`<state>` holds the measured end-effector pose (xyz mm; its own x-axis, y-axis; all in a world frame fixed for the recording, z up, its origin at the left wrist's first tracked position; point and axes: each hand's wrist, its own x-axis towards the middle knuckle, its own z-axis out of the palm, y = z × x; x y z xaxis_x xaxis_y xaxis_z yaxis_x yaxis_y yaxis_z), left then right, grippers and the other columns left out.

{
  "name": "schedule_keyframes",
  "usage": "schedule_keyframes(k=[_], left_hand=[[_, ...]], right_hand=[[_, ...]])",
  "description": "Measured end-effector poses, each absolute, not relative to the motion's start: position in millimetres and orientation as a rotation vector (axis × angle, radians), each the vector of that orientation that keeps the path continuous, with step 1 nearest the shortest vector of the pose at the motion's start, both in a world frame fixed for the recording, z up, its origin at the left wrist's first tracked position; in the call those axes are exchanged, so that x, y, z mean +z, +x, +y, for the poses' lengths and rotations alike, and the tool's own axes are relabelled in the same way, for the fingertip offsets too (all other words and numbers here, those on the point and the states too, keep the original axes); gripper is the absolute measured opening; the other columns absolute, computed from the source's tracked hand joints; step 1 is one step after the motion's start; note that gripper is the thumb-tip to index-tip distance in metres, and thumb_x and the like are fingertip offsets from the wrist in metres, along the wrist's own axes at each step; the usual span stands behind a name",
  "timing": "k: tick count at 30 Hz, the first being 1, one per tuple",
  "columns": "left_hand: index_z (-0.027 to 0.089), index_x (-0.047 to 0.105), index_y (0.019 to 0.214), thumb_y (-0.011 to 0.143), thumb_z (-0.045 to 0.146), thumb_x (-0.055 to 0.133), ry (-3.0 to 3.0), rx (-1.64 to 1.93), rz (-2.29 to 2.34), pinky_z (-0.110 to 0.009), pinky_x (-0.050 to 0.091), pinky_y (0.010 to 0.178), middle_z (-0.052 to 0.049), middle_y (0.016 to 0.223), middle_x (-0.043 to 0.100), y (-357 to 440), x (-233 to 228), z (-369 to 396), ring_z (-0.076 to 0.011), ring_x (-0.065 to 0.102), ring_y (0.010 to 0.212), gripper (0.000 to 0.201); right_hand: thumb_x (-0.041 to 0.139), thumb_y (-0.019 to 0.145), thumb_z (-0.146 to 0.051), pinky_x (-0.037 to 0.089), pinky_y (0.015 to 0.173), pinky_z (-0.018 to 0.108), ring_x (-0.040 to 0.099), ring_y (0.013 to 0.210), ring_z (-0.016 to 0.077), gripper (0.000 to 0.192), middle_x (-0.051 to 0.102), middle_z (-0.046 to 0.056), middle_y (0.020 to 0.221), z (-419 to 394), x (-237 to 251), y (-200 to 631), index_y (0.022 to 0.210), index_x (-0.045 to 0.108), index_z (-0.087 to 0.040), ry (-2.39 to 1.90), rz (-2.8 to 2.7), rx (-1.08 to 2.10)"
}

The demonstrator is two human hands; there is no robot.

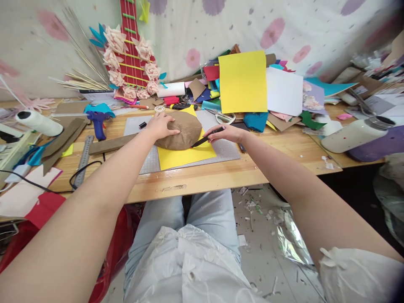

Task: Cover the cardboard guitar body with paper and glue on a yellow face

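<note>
My left hand (161,125) presses flat on a brown rounded cardboard shape (184,134) that lies on a yellow sheet of paper (183,156). The sheet rests on a grey cutting mat (227,149) on the wooden table (221,174). My right hand (227,133) holds a black pen (206,138), its tip touching the yellow sheet at the right edge of the brown shape.
A pile of coloured paper with a large yellow sheet (243,81) and a white sheet (284,90) stands behind. Scissors (221,115), a blue glue gun (98,118), a metal ruler (83,160), a white bottle (358,134) and a red paper guitar (132,54) surround the mat.
</note>
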<state>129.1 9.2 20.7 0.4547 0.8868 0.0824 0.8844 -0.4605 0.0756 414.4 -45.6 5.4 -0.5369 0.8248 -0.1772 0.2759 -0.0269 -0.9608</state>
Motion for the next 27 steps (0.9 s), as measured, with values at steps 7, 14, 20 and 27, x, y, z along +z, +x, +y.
schedule_keyframes(k=[7, 14, 20, 27], left_hand=[[0.022, 0.055, 0.118, 0.071, 0.062, 0.054, 2.671, 0.193, 1.617, -0.038, 0.03, 0.1, -0.009, 0.12, 0.048, 127, 18, 9, -0.0291, 0.039, 0.117, 0.061], [0.022, 0.055, 0.119, 0.071, 0.061, 0.054, 2.661, 0.218, 1.615, -0.037, 0.03, 0.1, -0.008, 0.119, 0.049, 126, 16, 9, -0.0273, 0.04, 0.115, 0.061], [0.023, 0.055, 0.119, 0.072, 0.062, 0.053, 2.671, 0.199, 1.618, -0.037, 0.03, 0.099, -0.008, 0.119, 0.049, 125, 16, 8, -0.0276, 0.041, 0.113, 0.061], [0.023, 0.055, 0.119, 0.073, 0.061, 0.053, 2.648, 0.199, 1.611, -0.039, 0.032, 0.097, -0.008, 0.12, 0.049, 126, 19, 5, -0.0292, 0.041, 0.114, 0.06]], right_hand=[[0.076, 0.064, -0.024, 0.053, 0.079, 0.026, 0.063, 0.071, 0.0117, 0.026, 0.069, 0.005, 0.082, -20, -2, 431, 0.087, 0.071, -0.014, -1.174, -1.537, 1.757], [0.075, 0.065, -0.018, 0.054, 0.078, 0.034, 0.063, 0.064, 0.0128, 0.019, 0.068, 0.005, 0.072, 3, -3, 437, 0.081, 0.068, -0.011, -1.198, -1.4, 1.798], [0.074, 0.064, -0.016, 0.053, 0.081, 0.041, 0.059, 0.058, 0.0108, 0.017, 0.066, 0.004, 0.065, 23, -4, 441, 0.078, 0.067, -0.01, -1.164, -1.348, 1.831], [0.07, 0.067, -0.014, 0.053, 0.082, 0.044, 0.057, 0.057, 0.0109, 0.012, 0.062, 0.002, 0.058, 33, -7, 448, 0.076, 0.065, -0.009, -1.164, -1.267, 1.779]])
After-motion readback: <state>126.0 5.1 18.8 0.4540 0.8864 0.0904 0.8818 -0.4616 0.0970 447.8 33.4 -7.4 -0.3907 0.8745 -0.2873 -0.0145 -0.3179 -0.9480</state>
